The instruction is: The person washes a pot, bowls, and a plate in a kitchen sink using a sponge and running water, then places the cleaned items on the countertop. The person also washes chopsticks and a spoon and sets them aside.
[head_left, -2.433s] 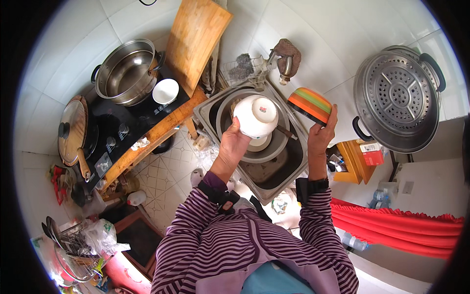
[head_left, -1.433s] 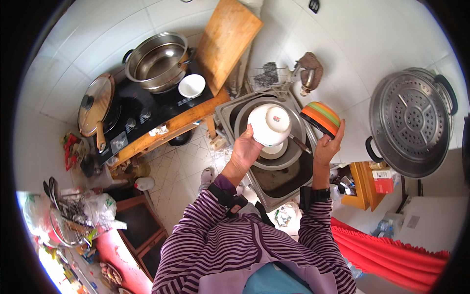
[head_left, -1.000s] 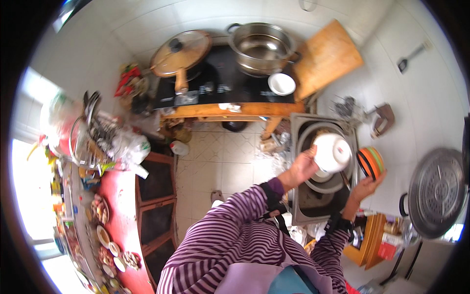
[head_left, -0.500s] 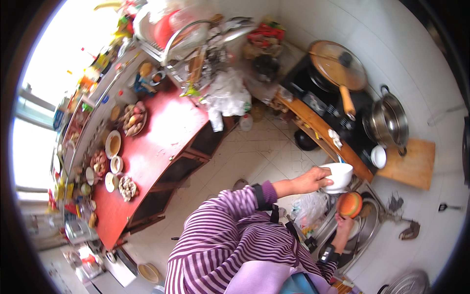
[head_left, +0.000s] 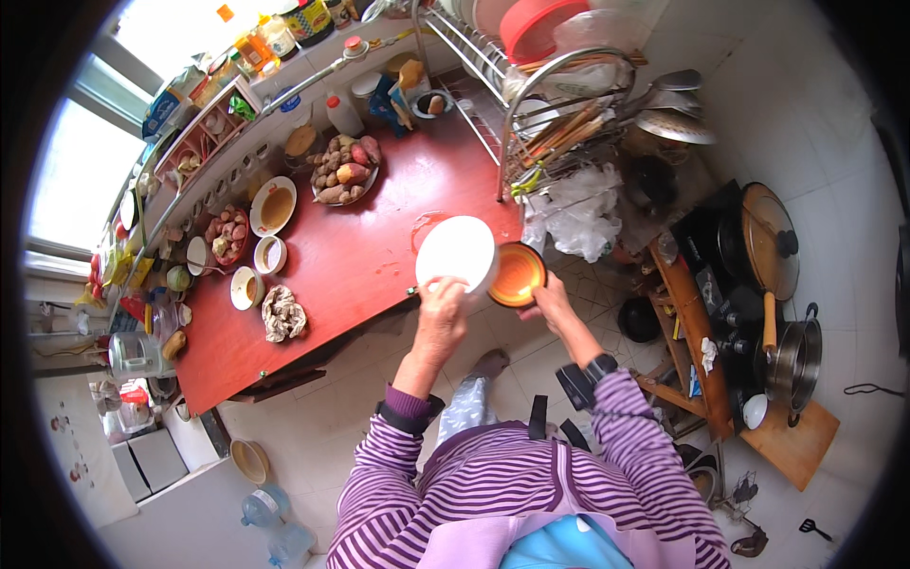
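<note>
My left hand (head_left: pixel 442 318) is closed on the near rim of a white bowl (head_left: pixel 457 252), tipped so that its round face shows. Just right of it, my right hand (head_left: pixel 553 305) grips an orange bowl (head_left: pixel 517 274) with a dark rim by its lower right edge. Both bowls are in the air at the front edge of the red table (head_left: pixel 379 228), close together; whether they touch I cannot tell. A wet-looking ring lies on the tabletop behind the white bowl.
On the table stand a plate of sweet potatoes (head_left: pixel 347 173), several small bowls and a crumpled pale cloth-like lump (head_left: pixel 283 314). A dish rack (head_left: pixel 483 123) rises at the back right. Off to the right are a stove with a lidded pan (head_left: pixel 770 242) and a steel pot (head_left: pixel 794 358).
I have turned left from the sink side to the red table. Both bowls came along, the white in my left hand and the orange in my right.
</note>
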Available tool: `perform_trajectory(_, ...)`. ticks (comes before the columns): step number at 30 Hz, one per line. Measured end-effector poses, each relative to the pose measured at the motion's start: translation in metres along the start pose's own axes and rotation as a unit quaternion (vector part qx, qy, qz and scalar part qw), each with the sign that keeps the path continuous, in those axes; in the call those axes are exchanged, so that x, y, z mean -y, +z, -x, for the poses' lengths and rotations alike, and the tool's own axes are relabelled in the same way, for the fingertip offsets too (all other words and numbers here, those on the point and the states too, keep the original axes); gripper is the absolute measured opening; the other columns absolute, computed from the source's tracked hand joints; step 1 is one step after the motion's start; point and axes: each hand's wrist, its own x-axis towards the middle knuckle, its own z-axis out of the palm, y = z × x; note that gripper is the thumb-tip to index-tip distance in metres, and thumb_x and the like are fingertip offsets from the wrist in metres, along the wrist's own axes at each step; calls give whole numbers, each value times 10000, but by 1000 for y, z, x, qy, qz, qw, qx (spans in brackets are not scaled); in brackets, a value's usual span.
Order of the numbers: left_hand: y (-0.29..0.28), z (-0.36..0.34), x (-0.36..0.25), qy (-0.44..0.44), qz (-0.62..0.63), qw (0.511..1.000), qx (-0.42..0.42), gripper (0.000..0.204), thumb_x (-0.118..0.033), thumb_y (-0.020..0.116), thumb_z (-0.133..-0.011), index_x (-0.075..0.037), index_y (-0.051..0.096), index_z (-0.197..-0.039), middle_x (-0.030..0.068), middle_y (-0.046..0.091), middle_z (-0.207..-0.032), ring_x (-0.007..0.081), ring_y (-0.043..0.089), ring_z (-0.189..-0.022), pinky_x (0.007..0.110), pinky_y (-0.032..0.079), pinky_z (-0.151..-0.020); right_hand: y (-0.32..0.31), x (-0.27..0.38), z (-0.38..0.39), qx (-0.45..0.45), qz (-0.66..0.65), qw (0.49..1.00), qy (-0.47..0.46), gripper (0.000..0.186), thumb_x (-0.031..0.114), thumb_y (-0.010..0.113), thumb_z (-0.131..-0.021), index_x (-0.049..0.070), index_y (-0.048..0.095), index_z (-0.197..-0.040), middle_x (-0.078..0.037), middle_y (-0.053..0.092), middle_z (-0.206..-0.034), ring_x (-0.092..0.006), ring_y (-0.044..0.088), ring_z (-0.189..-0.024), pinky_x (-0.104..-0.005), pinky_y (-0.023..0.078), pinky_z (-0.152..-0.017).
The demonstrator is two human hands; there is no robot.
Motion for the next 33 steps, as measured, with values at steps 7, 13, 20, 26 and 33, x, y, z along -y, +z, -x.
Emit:
perform_trajectory(7, -41, 16, 65, -88, -50, 991, -85, 97, -25, 635, -790, -21, 551, -838, 94, 598, -892, 278, 574, -878, 411, 364, -901, 90, -9, -84, 18, 1, 998, 52, 346, 22, 410, -854, -78, 398, -1185, -218, 548, -1073, -310, 659, -755, -357, 590, -463)
perform_trajectory(13, -37, 24, 88, -99, -63, 990, -79, 85, -35, 636, -795, -26, 566, -843, 95, 596, -896, 275, 574, -882, 408, 365, -904, 121, -23, -105, 13, -57, 995, 76, 346, -16, 453, -824, -62, 425, -1166, -200, 579, -1053, -312, 662, -792, -379, 599, -557)
perform_trajectory(20, -2, 11, 102, -61, -80, 995, -26, 98, -27, 626, -774, -35, 564, -850, 78, 595, -917, 261, 580, -911, 408, 357, -914, 125, -25, -103, 108, -172, 976, 80, 400, 46, 502, -897, -18, 381, -1273, -188, 547, -1143, -311, 625, -950, -428, 563, -798)
perform_trajectory(26, 47, 0, 116, -1, -120, 993, 8, 112, -25, 604, -755, -62, 564, -852, 63, 581, -910, 230, 581, -913, 436, 321, -960, 67, -8, -53, 66, -106, 990, 71, 624, 151, 524, -938, 4, 197, -1449, -201, 533, -1189, -300, 640, -909, -387, 551, -771)
perform_trajectory(33, 87, -2, 136, 34, -160, 986, 20, 159, -36, 575, -697, -57, 583, -855, 72, 582, -916, 211, 577, -938, 433, 295, -1001, -56, -19, 58, -14, -132, 991, 15, 445, 158, 545, -927, -5, 424, -1323, -187, 628, -1061, -271, 668, -847, -342, 565, -679)
